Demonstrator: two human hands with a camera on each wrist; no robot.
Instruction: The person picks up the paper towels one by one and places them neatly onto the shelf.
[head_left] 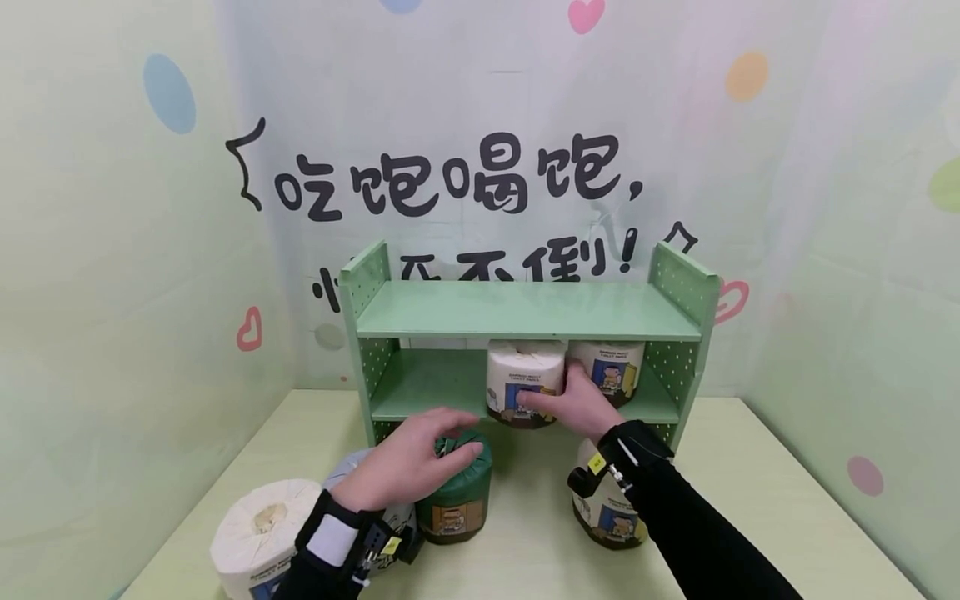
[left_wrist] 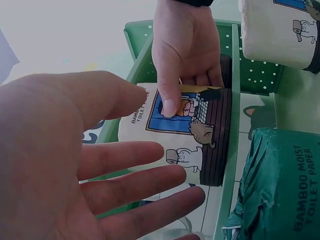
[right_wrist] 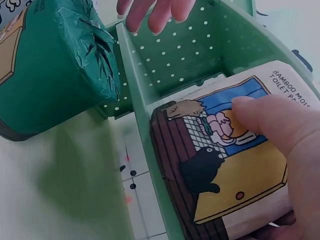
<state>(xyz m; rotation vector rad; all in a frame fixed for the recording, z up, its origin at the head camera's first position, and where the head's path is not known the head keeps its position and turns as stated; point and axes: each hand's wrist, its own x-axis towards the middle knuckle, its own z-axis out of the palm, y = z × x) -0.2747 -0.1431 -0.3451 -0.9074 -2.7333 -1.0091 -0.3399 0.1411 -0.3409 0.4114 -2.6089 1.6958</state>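
My right hand (head_left: 581, 404) grips a white-wrapped toilet paper roll (head_left: 525, 362) at the lower tier of a green shelf (head_left: 525, 308). Its thumb lies across the printed front, and the other fingers go behind the roll's right side. In the right wrist view the roll's dark striped base meets the shelf's front edge. A second white roll (head_left: 626, 362) stands on that tier to the right, partly behind the hand. My left hand (head_left: 408, 462) holds nothing; its fingers are spread in the left wrist view. From the head it overlaps the green-wrapped roll (head_left: 459, 492) on the table.
Another white roll (head_left: 258, 533) stands at the table's front left. A pale bluish roll (head_left: 401, 525) is mostly hidden behind my left hand and wrist. Under my right wrist a white roll (head_left: 615, 521) stands on the table (head_left: 787, 500). Printed cloth walls (head_left: 862, 292) enclose the table.
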